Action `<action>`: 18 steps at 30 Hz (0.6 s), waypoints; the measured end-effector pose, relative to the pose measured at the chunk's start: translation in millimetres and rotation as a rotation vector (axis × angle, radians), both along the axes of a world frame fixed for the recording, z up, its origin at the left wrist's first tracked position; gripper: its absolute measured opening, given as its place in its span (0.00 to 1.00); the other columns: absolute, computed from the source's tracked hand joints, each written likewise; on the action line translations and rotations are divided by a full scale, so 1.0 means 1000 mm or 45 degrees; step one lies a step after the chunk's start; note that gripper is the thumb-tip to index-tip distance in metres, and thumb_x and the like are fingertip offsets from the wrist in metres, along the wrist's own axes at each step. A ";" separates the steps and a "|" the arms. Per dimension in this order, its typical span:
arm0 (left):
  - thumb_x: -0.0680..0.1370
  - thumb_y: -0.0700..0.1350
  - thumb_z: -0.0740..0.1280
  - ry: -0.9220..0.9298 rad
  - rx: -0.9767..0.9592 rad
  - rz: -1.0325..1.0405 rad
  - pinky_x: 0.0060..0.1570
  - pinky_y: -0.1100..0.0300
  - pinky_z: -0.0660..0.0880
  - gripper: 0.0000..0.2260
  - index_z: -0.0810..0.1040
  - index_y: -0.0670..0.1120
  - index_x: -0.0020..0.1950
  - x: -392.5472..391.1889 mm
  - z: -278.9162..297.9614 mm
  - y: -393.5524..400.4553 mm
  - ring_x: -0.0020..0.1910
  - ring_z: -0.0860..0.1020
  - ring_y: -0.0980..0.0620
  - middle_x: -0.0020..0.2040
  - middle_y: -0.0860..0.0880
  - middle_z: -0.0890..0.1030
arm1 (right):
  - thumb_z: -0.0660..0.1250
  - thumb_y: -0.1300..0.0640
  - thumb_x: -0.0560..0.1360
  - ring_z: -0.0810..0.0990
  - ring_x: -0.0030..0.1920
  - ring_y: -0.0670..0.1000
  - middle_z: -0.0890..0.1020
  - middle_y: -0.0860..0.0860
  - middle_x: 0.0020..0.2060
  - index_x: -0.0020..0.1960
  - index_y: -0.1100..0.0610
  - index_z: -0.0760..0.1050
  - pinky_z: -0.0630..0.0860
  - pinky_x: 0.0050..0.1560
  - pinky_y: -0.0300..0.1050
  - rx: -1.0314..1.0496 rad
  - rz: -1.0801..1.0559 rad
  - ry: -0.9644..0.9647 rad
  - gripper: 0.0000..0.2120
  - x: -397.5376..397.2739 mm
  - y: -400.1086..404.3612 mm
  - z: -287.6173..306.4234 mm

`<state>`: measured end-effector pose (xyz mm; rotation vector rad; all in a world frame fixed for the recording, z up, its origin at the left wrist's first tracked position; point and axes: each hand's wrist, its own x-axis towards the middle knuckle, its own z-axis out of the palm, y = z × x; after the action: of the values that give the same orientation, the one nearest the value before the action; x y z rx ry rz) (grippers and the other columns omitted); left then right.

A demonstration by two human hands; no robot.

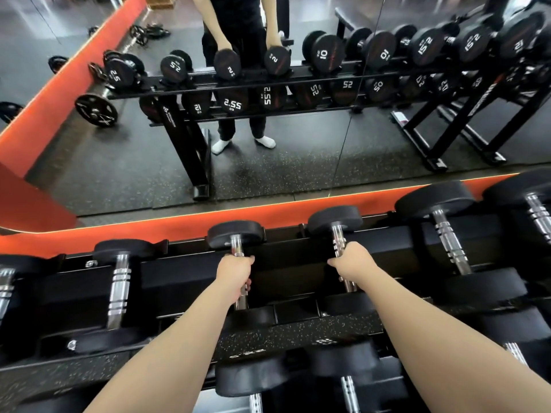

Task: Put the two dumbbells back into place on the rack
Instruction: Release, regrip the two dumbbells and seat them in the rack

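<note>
Scene: I look down over a black dumbbell rack [190, 281] set against a mirror [268, 162], its top tier lined with chrome-handled weights.

Left hand: my left hand [235, 274] is closed around the chrome bar of the left dumbbell [235, 234], fingers wrapped over the top.

Right hand: my right hand [351, 260] is clenched on the bar of the right dumbbell [334, 219], gripping near the middle.

Where the weights are: both dumbbells lie across the top tier, far heads near the back rail and near heads at the front rail. I cannot tell whether they are fully seated in their cradles or just above them.

Reflection: the mirror shows both dumbbells at the top shelf, one marked with what reads as a 2; the other marking is too blurred for me to trust.

Handling: I judge these light for gym weights, given the small heads, yet dense and wholly rigid. The rubber-looking heads should take a knock; the polished bar looks slick apart from its ringed section.

Where to hold: mid-bar, as now, keeps each one balanced; a grip near one head would let the other end dip.

Risk: I would watch my fingers between bar and rail when setting down.

Neighbours: a shelved dumbbell [119, 281] sits to the left, and a larger dumbbell [447, 234] sits to the right.
</note>
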<state>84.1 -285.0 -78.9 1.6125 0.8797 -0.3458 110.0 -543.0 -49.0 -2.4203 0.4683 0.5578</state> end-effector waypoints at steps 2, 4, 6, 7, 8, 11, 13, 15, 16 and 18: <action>0.78 0.44 0.70 0.001 0.014 -0.003 0.27 0.56 0.70 0.18 0.73 0.38 0.64 0.001 -0.002 0.000 0.26 0.71 0.48 0.35 0.43 0.73 | 0.72 0.55 0.75 0.75 0.42 0.58 0.75 0.55 0.38 0.36 0.53 0.61 0.69 0.41 0.46 -0.003 0.015 0.001 0.20 -0.001 0.002 -0.003; 0.78 0.45 0.69 0.013 0.018 0.001 0.27 0.55 0.70 0.18 0.73 0.39 0.64 0.000 -0.002 0.001 0.26 0.72 0.48 0.36 0.43 0.73 | 0.72 0.55 0.75 0.75 0.41 0.58 0.75 0.55 0.38 0.35 0.53 0.61 0.69 0.41 0.45 0.012 0.027 0.003 0.20 -0.001 0.001 -0.004; 0.78 0.45 0.69 0.027 0.013 0.004 0.27 0.55 0.71 0.18 0.73 0.39 0.64 0.000 0.000 0.001 0.27 0.72 0.48 0.36 0.44 0.74 | 0.71 0.55 0.75 0.75 0.41 0.58 0.74 0.53 0.35 0.36 0.54 0.62 0.69 0.40 0.46 0.029 0.036 0.001 0.18 -0.001 -0.001 -0.003; 0.78 0.46 0.69 0.030 0.015 0.005 0.27 0.55 0.71 0.17 0.73 0.39 0.64 0.000 0.001 0.000 0.27 0.72 0.48 0.36 0.44 0.74 | 0.71 0.55 0.76 0.76 0.42 0.58 0.74 0.53 0.35 0.38 0.55 0.64 0.69 0.41 0.46 0.059 0.029 -0.004 0.16 -0.002 -0.003 -0.004; 0.78 0.46 0.69 0.036 0.004 -0.004 0.28 0.55 0.71 0.17 0.74 0.40 0.63 -0.001 0.004 0.000 0.27 0.72 0.48 0.35 0.44 0.74 | 0.70 0.55 0.77 0.77 0.42 0.59 0.75 0.55 0.37 0.41 0.57 0.67 0.70 0.41 0.47 0.082 0.028 -0.009 0.13 -0.003 -0.004 -0.003; 0.78 0.47 0.69 0.040 0.023 0.015 0.30 0.55 0.72 0.16 0.74 0.41 0.62 -0.001 0.006 -0.001 0.29 0.73 0.48 0.36 0.45 0.74 | 0.70 0.54 0.77 0.78 0.43 0.60 0.79 0.58 0.40 0.48 0.62 0.73 0.75 0.45 0.53 0.156 -0.006 -0.042 0.11 -0.004 -0.005 -0.005; 0.78 0.48 0.68 0.047 0.038 0.022 0.31 0.56 0.71 0.16 0.75 0.42 0.62 -0.002 0.008 -0.004 0.30 0.73 0.48 0.36 0.46 0.74 | 0.69 0.55 0.77 0.78 0.41 0.59 0.78 0.58 0.38 0.48 0.63 0.74 0.76 0.45 0.54 0.175 -0.022 -0.064 0.10 -0.006 -0.006 -0.003; 0.79 0.47 0.68 0.035 0.046 0.049 0.31 0.57 0.69 0.15 0.74 0.41 0.62 -0.003 0.010 -0.006 0.31 0.73 0.48 0.37 0.46 0.74 | 0.68 0.56 0.77 0.76 0.40 0.58 0.76 0.55 0.35 0.45 0.62 0.73 0.72 0.41 0.49 0.173 -0.010 -0.065 0.09 -0.007 -0.007 0.000; 0.78 0.47 0.68 0.051 0.050 0.064 0.32 0.57 0.69 0.15 0.75 0.41 0.61 -0.006 0.015 -0.007 0.32 0.73 0.48 0.38 0.46 0.75 | 0.68 0.57 0.77 0.76 0.40 0.58 0.76 0.55 0.35 0.45 0.61 0.73 0.70 0.41 0.47 0.171 -0.017 -0.051 0.08 -0.007 -0.007 0.004; 0.77 0.48 0.69 0.052 0.042 0.088 0.37 0.56 0.71 0.18 0.75 0.42 0.63 -0.008 0.021 -0.009 0.37 0.75 0.46 0.42 0.45 0.77 | 0.68 0.57 0.77 0.75 0.41 0.58 0.77 0.57 0.38 0.47 0.62 0.74 0.69 0.41 0.47 0.193 -0.034 -0.050 0.08 -0.009 -0.007 0.008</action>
<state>76.0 -294.5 -58.0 1.6057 0.9747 -0.3182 101.3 -550.4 -41.4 -2.2731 0.4256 0.5145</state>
